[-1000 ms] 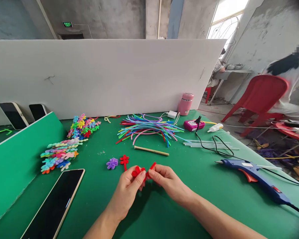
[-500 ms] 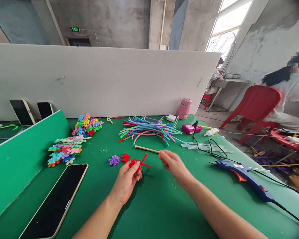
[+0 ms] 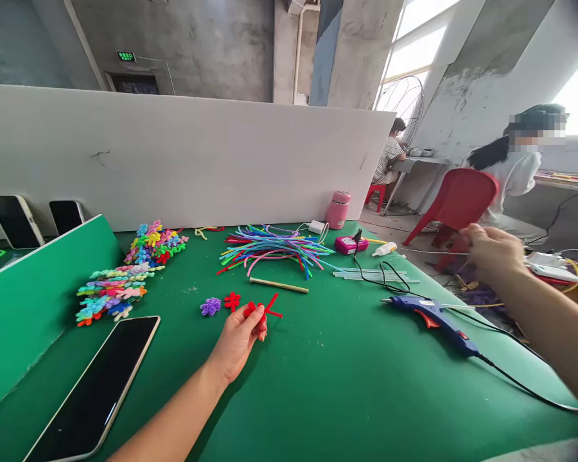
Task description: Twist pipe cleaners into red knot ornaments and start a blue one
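My left hand [image 3: 241, 337] pinches a red pipe-cleaner piece [image 3: 272, 307], two loose ends of it crossing past the fingertips. Just left of that hand a red flower [image 3: 232, 301] and a purple flower [image 3: 210, 307] lie on the green table [image 3: 318, 398]. My right hand [image 3: 496, 250] is raised over the table's right side, beyond the glue gun, fingers pressed together; whatever it may hold is too small to make out. A thin wooden stick [image 3: 279, 285] lies in front of a bundle of coloured pipe cleaners [image 3: 279, 247].
A blue glue gun [image 3: 433, 317] with a black cable lies at the right, near clear glue sticks [image 3: 370, 275], a pink box [image 3: 350, 244] and a pink bottle [image 3: 338, 210]. Piled flowers [image 3: 115, 289] and a large phone [image 3: 96, 385] are at the left. A person sits on a red chair [image 3: 465, 196].
My right hand has moved far to the right and up, away from the stick. My left hand keeps its pinch on the red piece. The view has turned to the right.
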The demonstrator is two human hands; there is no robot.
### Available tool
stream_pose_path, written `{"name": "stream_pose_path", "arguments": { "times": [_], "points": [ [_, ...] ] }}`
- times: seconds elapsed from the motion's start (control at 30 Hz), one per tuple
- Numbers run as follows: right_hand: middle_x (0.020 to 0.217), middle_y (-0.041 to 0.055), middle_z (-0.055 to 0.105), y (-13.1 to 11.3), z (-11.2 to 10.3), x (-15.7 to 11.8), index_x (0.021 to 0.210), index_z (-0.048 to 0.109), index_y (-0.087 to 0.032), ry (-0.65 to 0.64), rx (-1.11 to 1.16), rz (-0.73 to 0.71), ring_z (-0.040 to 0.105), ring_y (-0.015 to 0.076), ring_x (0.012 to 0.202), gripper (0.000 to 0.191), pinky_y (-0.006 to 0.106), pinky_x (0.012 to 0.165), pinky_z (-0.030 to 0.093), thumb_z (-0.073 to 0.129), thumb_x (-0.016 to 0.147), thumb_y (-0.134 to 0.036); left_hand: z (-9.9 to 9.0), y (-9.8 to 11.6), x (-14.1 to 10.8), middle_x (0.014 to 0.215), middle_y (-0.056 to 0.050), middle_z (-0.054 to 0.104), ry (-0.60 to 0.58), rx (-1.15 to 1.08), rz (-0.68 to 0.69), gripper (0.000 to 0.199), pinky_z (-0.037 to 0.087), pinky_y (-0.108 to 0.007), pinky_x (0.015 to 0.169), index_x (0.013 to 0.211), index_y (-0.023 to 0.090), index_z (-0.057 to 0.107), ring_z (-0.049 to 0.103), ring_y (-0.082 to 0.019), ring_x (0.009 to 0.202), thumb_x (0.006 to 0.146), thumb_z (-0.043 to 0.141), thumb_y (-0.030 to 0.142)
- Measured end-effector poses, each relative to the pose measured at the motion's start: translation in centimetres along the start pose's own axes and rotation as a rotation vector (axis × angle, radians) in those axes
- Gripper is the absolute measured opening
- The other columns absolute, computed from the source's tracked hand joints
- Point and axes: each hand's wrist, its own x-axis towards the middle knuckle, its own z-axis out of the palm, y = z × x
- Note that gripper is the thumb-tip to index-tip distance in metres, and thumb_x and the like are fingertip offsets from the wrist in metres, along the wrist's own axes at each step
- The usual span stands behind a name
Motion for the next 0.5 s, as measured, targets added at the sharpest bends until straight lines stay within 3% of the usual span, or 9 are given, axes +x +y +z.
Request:
{"name": "stream_pose_path", "arguments": {
  "times": [0.1,0.17,0.23,0.3,0.4,0.5],
  "points": [
    [0.034,-0.0072,0.022,-0.1,-5.6,-0.1,0.037,0.037,-0.024,0.165,-0.158,-0.045,0.019,0.0074,0.035,0.034,0.026,0.04,0.017,0.065,0.053,-0.013,-0.1,0.0,0.0,0.051,0.003,0.053,-0.023,0.012,-0.01,0.018,0.035,-0.02,0.048,0.059,0.015,0.053,0.045,-0.007,0.048,0.069,0.064,0.026],
    [0.037,-0.0061,0.022,0.6,-8.5,-0.4,0.034,0.023,-0.023,0.244,-0.24,-0.126,0.029,0.0113,0.039,0.046,0.028,0.043,0.022,0.065,0.043,-0.008,-0.1,0.0,0.1,0.051,0.003,0.053,-0.04,0.015,-0.018,0.018,0.035,-0.02,0.048,0.059,0.015,0.053,0.045,-0.007,0.048,0.069,0.063,0.027],
    [0.041,-0.003,0.028,1.8,-10.7,-0.5,0.036,0.012,-0.02,0.343,-0.465,-0.37,0.04,0.0169,0.05,0.055,0.03,0.047,0.028,0.065,0.037,-0.01,-0.2,0.1,0.1,0.052,0.003,0.053,-0.054,0.016,-0.03,0.017,0.035,-0.02,0.048,0.06,0.015,0.054,0.045,-0.007,0.049,0.069,0.063,0.027],
    [0.042,-0.0015,0.026,3.2,-12.3,-0.2,0.032,0.017,-0.021,0.387,-0.705,-0.517,0.046,0.0222,0.059,0.048,0.032,0.049,0.031,0.064,0.038,-0.014,-0.3,0.2,0.1,0.052,0.003,0.053,-0.065,0.016,-0.044,0.016,0.036,-0.02,0.048,0.061,0.015,0.055,0.046,-0.008,0.05,0.068,0.064,0.026],
    [0.045,-0.0007,0.022,4.7,-12.5,0.7,0.033,0.035,-0.023,0.37,-0.892,-0.547,0.049,0.0284,0.069,0.029,0.036,0.052,0.034,0.058,0.052,-0.021,-0.4,0.5,0.3,0.053,0.002,0.053,-0.071,0.008,-0.063,0.014,0.035,-0.02,0.047,0.062,0.015,0.056,0.046,-0.008,0.05,0.068,0.064,0.025],
    [0.054,0.0001,0.029,5.1,-9.3,1.4,0.044,0.039,-0.023,0.389,-0.928,-0.549,0.047,0.0348,0.086,0.025,0.042,0.06,0.038,0.063,0.048,-0.018,-0.4,0.8,0.5,0.052,0.003,0.053,-0.07,-0.015,-0.071,0.014,0.035,-0.02,0.047,0.061,0.015,0.055,0.046,-0.008,0.049,0.067,0.064,0.023]
  ]
}}
